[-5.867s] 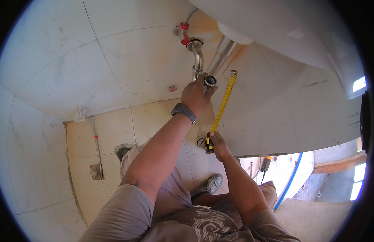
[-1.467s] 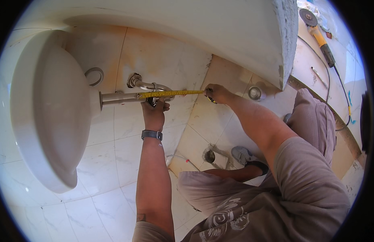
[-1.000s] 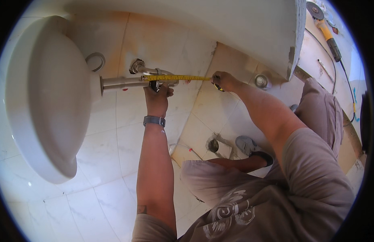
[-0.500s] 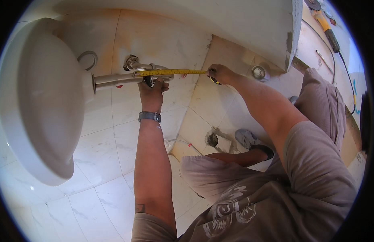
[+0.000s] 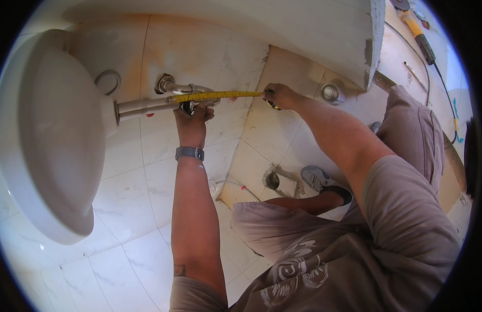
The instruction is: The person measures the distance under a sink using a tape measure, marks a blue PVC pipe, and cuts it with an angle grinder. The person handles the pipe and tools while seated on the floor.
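A yellow tape measure [image 5: 230, 94] is stretched along a chrome drain pipe [image 5: 142, 106] that comes out of the white washbasin [image 5: 53, 140] on the left. My right hand [image 5: 280, 96] is closed on the tape's case, which shows yellow and black below the fingers. My left hand [image 5: 192, 124] grips the curved end of the drain pipe from below, close under the blade's far end. Its thumb and fingers partly hide the bend. Just above, a chrome wall pipe [image 5: 168, 85] comes out of a hole in the tiled wall and curves toward the same bend.
A pale slab [image 5: 324, 36] with a rough edge overhangs at the top. A spray can [image 5: 330, 93] stands on the floor beyond my right hand. Near my shoe [image 5: 318, 178] is a floor hole [image 5: 272, 181]. A yellow-black angle grinder [image 5: 420, 39] with its cord lies at the upper right.
The view has shifted slightly, so most things sit a little further left. Both hands keep their hold, and the tape stays stretched along the pipe.
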Demonstrator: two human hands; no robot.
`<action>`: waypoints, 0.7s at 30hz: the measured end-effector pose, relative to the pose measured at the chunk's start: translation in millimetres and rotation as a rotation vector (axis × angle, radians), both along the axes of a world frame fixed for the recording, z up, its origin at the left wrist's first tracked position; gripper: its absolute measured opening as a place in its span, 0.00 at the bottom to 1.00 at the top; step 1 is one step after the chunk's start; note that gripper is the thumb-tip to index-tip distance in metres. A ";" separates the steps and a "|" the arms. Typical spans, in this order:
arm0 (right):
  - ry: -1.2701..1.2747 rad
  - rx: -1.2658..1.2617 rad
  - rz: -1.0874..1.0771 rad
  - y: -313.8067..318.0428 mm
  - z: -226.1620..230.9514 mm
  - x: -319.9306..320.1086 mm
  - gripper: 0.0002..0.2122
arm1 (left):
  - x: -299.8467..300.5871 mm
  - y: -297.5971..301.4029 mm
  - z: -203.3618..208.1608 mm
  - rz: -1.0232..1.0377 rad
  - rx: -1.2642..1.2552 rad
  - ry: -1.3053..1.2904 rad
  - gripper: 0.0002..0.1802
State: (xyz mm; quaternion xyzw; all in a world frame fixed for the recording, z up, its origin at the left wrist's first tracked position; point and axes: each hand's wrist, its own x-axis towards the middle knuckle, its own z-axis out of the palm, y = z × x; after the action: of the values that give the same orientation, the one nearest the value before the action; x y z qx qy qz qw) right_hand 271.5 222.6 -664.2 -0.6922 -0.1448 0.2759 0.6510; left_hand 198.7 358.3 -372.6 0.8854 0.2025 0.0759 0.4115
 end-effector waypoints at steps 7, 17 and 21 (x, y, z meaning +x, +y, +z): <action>-0.003 -0.038 0.014 -1.9 5.7 1.4 0.20 | 0.3 1.2 0.7 0.021 0.006 0.018 0.28; 0.029 0.016 0.045 -0.5 1.7 1.7 0.20 | -0.2 -4.2 3.3 0.013 0.009 0.010 0.31; -0.001 -0.007 0.020 -0.7 3.7 0.7 0.20 | 2.0 -7.5 4.7 0.011 0.015 0.014 0.32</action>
State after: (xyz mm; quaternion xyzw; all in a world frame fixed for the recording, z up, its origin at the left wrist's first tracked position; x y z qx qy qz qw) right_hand 272.2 221.8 -660.5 -0.6932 -0.1510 0.2827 0.6456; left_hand 200.6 350.7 -367.9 0.8877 0.2098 0.0736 0.4031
